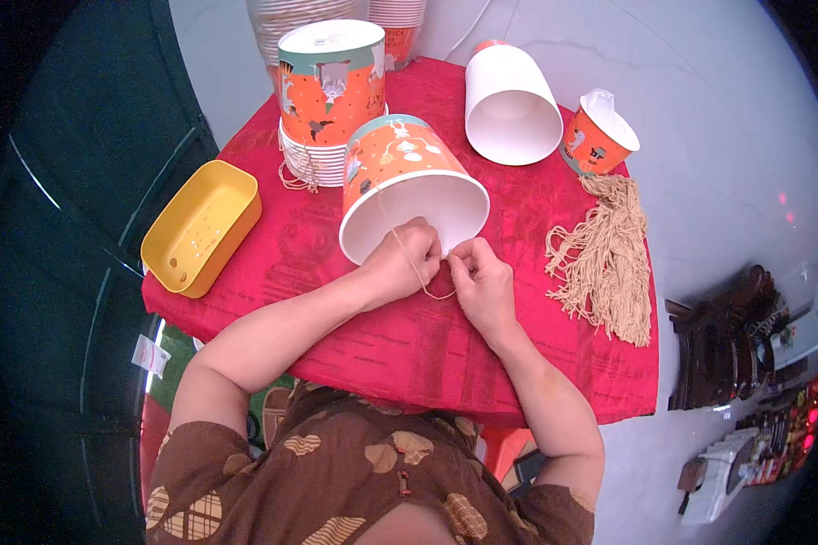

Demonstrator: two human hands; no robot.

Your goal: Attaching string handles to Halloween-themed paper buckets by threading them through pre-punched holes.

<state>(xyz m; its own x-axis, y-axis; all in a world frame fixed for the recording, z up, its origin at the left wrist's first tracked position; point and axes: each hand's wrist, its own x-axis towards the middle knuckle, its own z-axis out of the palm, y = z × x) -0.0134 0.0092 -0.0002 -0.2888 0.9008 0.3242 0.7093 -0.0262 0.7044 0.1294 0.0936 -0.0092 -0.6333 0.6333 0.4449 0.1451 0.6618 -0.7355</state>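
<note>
Where a red-clothed table [409, 350] stands before us, we list its contents, clock read from its centre.
At eleven, we enter one inverted stack of paper buckets [332, 100], orange with teal band; just short of twelve, one matching bucket in work [400, 154], tipped on its side, mouth toward us; at one, one white-walled bucket [504, 91], lying down; at nine, one yellow tray [242, 213], small bits inside; at three, one bundle of tan cord [613, 263]; at two, one small orange tub [589, 145] holding white plastic; at the worked rim's five o'clock, the right hand [482, 277], thumb and forefinger pinching cord, and the left hand [407, 259], fingers curled closed, their exact grip we cannot tell; lastly, one cord strand [436, 298], looping over the left hand.
</note>
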